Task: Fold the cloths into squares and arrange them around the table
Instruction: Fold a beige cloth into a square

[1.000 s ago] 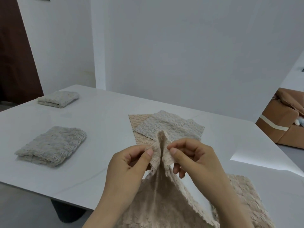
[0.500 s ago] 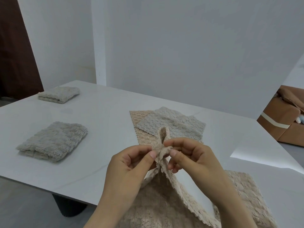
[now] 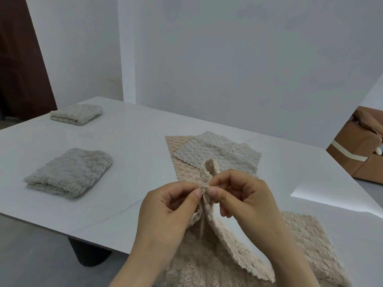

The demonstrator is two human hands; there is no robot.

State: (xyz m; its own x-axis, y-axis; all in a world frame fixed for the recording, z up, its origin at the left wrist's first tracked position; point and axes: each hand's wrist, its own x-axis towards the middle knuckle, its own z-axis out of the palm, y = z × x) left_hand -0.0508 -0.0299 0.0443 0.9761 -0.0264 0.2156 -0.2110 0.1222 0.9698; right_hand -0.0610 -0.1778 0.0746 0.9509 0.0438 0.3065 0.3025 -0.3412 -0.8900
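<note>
Beige fluffy cloth (image 3: 209, 251) peaked, corners pinched together by left hand (image 3: 165, 212), right hand (image 3: 246, 197) grip.

A home: plain white walls (image 3: 228, 69), brown door (image 3: 18, 59), tan sofa (image 3: 360, 154) beyond the table (image 3: 124, 162)

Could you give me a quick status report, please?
Left hand and right hand both pinch the beige cloth at its top edge, held up over the table. Two folded cloths sit left. Grey cloth lies flat on a tan cloth beyond the hands.
</note>
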